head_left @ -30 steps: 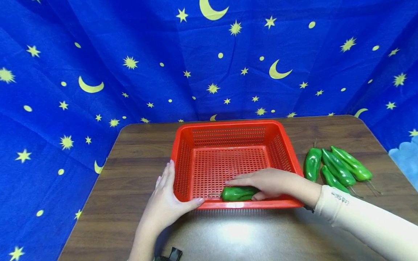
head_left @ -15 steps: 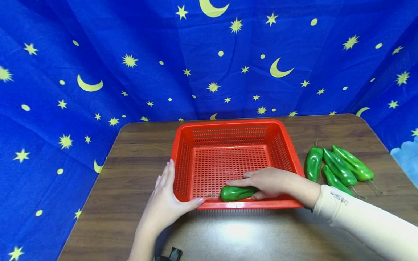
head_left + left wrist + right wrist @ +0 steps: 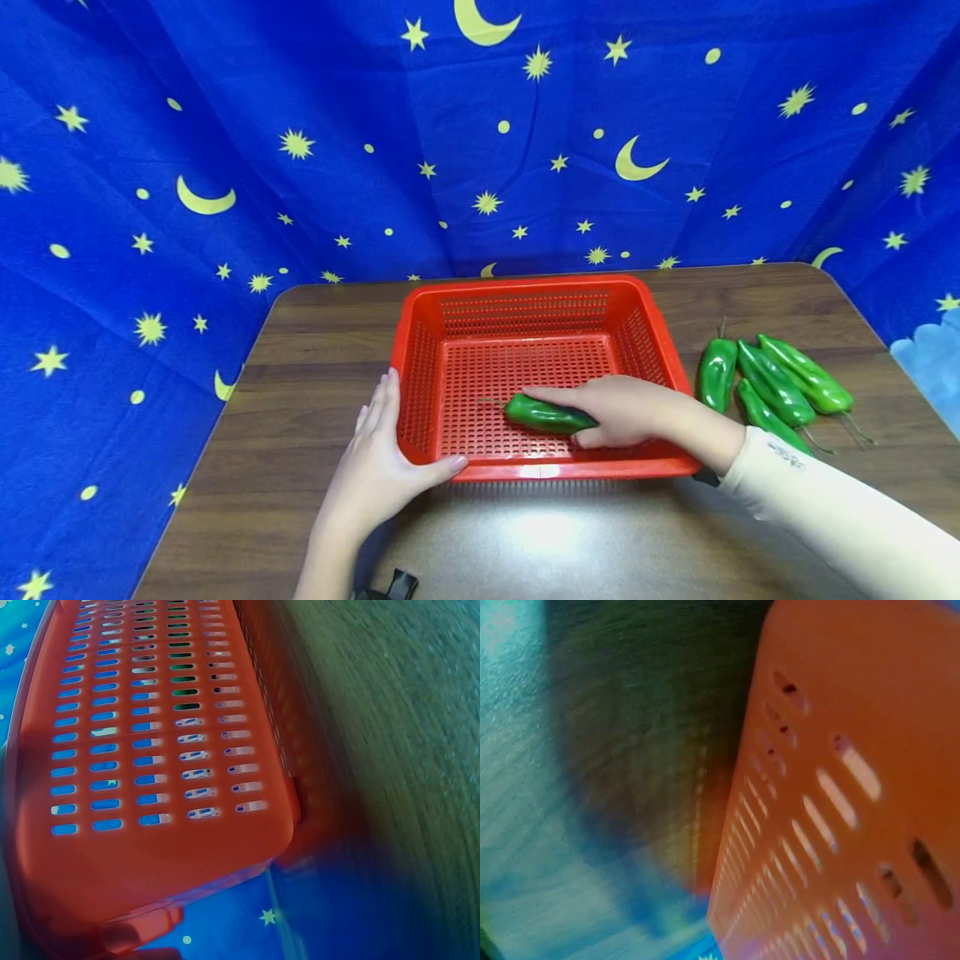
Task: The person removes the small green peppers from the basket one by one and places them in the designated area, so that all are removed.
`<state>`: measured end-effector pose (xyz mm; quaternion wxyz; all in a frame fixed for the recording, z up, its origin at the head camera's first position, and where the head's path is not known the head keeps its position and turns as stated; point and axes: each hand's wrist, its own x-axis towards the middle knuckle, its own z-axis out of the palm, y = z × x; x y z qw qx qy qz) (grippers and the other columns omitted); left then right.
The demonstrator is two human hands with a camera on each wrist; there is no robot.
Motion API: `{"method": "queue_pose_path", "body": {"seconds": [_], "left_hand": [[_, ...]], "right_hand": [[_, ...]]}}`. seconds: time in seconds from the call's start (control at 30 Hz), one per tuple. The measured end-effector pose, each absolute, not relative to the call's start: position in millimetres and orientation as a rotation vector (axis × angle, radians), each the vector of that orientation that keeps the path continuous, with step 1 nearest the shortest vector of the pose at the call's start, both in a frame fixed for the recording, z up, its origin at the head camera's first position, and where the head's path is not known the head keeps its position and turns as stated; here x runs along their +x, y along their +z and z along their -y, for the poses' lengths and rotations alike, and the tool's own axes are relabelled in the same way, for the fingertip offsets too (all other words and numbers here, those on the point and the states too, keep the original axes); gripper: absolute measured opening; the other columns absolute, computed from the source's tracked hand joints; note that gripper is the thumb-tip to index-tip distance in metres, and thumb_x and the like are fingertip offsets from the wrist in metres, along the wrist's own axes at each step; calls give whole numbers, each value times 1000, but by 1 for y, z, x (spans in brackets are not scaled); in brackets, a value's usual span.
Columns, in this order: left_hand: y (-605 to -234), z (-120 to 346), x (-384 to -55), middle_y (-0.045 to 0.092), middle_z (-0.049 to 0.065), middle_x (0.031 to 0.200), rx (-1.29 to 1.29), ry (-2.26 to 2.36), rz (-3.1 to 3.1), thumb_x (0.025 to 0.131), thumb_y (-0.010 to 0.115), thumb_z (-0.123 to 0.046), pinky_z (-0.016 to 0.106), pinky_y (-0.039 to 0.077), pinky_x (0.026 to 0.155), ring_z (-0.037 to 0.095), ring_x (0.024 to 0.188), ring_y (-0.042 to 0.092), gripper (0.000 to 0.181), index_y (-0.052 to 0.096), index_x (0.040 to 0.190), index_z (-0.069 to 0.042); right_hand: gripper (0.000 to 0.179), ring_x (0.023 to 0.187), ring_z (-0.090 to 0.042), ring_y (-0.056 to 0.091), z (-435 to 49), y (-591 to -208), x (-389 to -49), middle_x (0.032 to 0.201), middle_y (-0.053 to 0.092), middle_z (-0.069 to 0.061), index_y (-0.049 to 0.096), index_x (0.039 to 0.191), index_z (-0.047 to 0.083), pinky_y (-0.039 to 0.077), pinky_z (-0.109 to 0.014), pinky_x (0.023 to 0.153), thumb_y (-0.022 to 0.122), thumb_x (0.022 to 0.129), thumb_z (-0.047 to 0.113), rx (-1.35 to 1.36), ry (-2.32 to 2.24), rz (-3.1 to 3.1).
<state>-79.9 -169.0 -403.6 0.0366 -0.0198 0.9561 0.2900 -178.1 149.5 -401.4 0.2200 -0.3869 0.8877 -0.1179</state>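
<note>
Inside the red plastic basket (image 3: 525, 472), my right hand (image 3: 611, 408) grips a green pepper (image 3: 543, 414) by its right end, with thumb in front and fingers behind. The pepper's thin stem points left, and its right end is hidden by the hand. My left hand (image 3: 382, 458) rests at the basket's front left corner, fingers straight along the outer left side and thumb on the front rim. Slotted basket wall (image 3: 150, 862) fills much of the left wrist view, with bits of green showing through. Another stretch of basket wall (image 3: 870, 690) shows in the right wrist view; neither wrist view shows a hand.
Several green peppers (image 3: 776, 383) lie together on the wooden table (image 3: 315, 350), right of the basket. A blue cloth (image 3: 337, 108) with yellow moons and stars hangs behind and at the sides. A small black object (image 3: 401, 583) is at the bottom edge.
The right hand has moved the pepper from beside the front wall back toward the middle of the basket. The left hand has stayed at the corner.
</note>
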Motion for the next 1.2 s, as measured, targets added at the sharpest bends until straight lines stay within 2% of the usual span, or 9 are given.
{"method": "queue_pose_path", "body": {"seconds": [0.2,0.4,0.77,0.93,1.1,1.2], "left_hand": [[-404,169,-80,3,4,169,-62,890,-2934,59,73,-83,55,17,124,33,155,12,140,-3,161,-22],[-405,169,-79,3,6,169,-52,891,-2934,60,71,-84,57,17,123,36,154,12,139,-2,161,-20],[-404,167,-79,2,5,169,-46,891,-2933,60,71,-84,57,18,123,37,154,11,139,-2,160,-22],[-404,169,-79,3,5,169,-40,890,-2944,62,74,-80,59,19,122,39,153,13,138,-2,161,-21],[-405,170,-79,3,4,169,-47,885,-2948,61,74,-81,59,19,122,39,153,13,139,-2,161,-22],[-405,170,-80,3,4,169,-48,880,-2947,60,72,-83,58,19,122,38,154,14,140,-2,161,-22]], "right_hand": [[86,68,-7,52,-156,-388,-181,80,58,12,25,156,42,44,-28,62,72,85,31,-1053,-381,-2586],[85,72,-11,53,-165,-367,-184,90,63,5,26,157,38,43,-28,62,71,86,30,-1009,-425,-2702],[85,64,-12,51,-198,-335,-183,79,60,1,21,157,42,41,-28,54,69,87,29,-804,-468,-2883],[86,65,-13,53,-223,-333,-180,76,61,1,20,157,43,41,-29,56,70,88,32,-713,-473,-2962],[87,61,-14,53,-252,-338,-176,72,61,-2,16,158,42,41,-31,51,70,89,37,-608,-484,-3004],[87,61,-16,54,-271,-342,-171,73,62,-4,16,159,36,42,-32,49,69,90,40,-554,-489,-3024]]}}
